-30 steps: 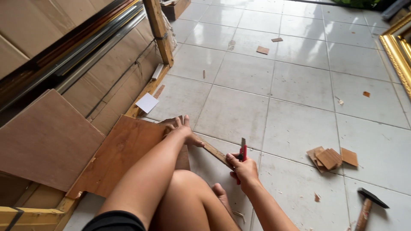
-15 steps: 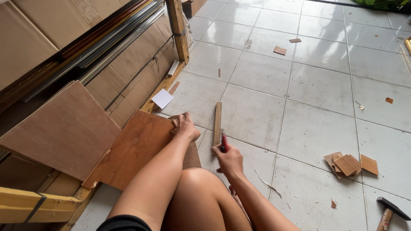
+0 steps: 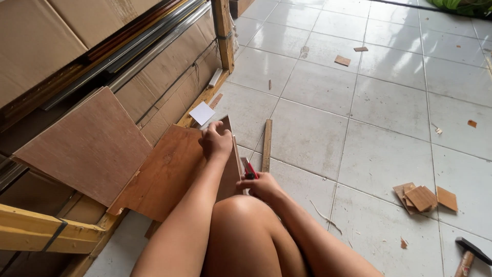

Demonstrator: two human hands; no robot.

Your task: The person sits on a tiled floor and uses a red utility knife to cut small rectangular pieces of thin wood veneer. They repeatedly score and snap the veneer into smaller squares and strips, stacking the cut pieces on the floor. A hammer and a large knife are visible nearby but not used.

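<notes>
A plywood sheet (image 3: 169,174) on the floor (image 3: 389,113) is gripped at its top edge by the left hand (image 3: 216,141), fingers curled tight. A red cutter (image 3: 250,169) is clasped in the right hand (image 3: 264,185); a slip could nick the knee (image 3: 241,215).

Bare tile floor (image 3: 389,102) right; cardboard stack (image 3: 46,36) left

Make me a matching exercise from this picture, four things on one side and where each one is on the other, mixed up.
Things:
1. hammer
2. white card
3. red utility knife
4. wooden strip

Places:
A. in the right hand
B. bottom right corner of the floor
C. flat on the tiles beyond the right hand
D. beside the plywood sheet's far edge

Pairs: 1-B, 2-D, 3-A, 4-C
</notes>
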